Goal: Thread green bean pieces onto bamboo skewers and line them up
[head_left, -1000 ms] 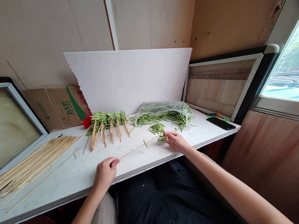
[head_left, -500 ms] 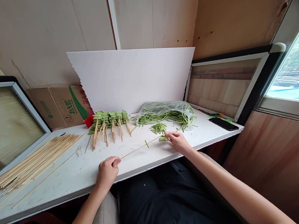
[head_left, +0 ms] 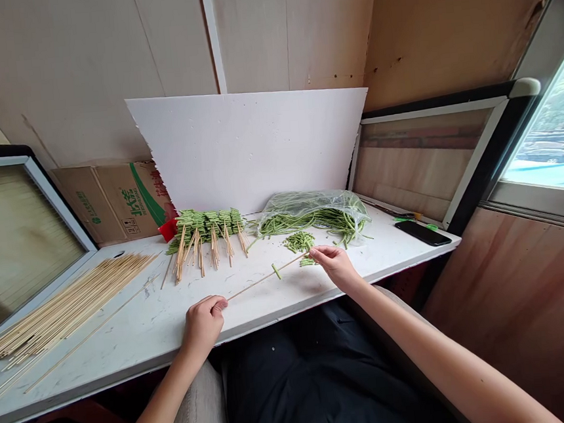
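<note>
A thin bamboo skewer (head_left: 249, 286) slants up to the right between my hands, above the front of the white table. My left hand (head_left: 205, 317) is closed around its lower end. At the far tip, the fingers of my right hand (head_left: 335, 266) pinch together; whether a bean piece is also between them is hidden. One short green bean piece (head_left: 277, 272) sits crosswise on the skewer, past its middle. Just beyond my right hand lies a small pile of cut bean pieces (head_left: 299, 241), with a few more pieces (head_left: 307, 260) closer to the fingers.
Loose skewers (head_left: 73, 302) lie spread at the left. Behind, filled bean skewers (head_left: 208, 223) are stacked with their sticks forward. A clear plastic bag (head_left: 311, 205) holds long green beans. A black phone (head_left: 422, 233) rests at the right edge. A white board (head_left: 257, 148) stands at the back.
Hardly anything differs. My right hand has shifted very slightly left and up at the skewer's tip, and the skewer's bean piece has moved a touch with it.
</note>
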